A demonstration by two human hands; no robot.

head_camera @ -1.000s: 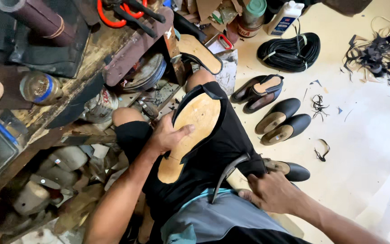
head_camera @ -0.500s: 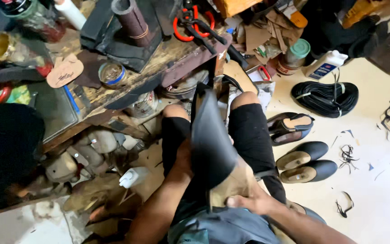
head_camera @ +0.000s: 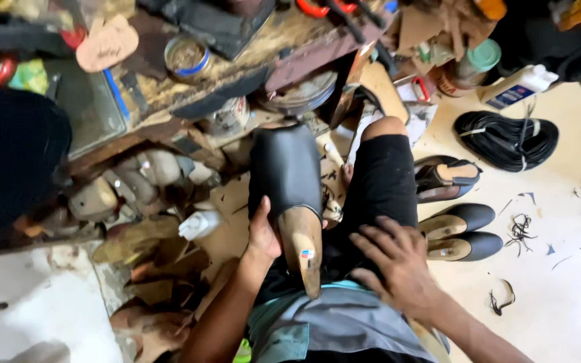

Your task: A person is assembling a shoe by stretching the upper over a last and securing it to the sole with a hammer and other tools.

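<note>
Overhead, a cluttered wooden workbench (head_camera: 237, 81) is filling the upper left, with a round tin (head_camera: 187, 59) sitting on top and pale shoe lasts (head_camera: 122, 181) piling beneath its edge. A coil of black cord (head_camera: 506, 140) is lying on the cream floor (head_camera: 573, 269) to the right, well apart from the seated person. Nearer the person's right leg, a pair of black shoes (head_camera: 462, 232) is resting side by side, with a third black shoe (head_camera: 446, 178) lying just above them. Across the lap, a wooden shoe last (head_camera: 302, 245) wearing a black leather upper (head_camera: 285, 171) is standing toe-away. The left hand (head_camera: 263, 232) is curling around the last's side where leather meets bare wood, fingers closed on it. The right hand (head_camera: 398, 265) is lying flat on the thigh with fingers spread, holding nothing.
</note>
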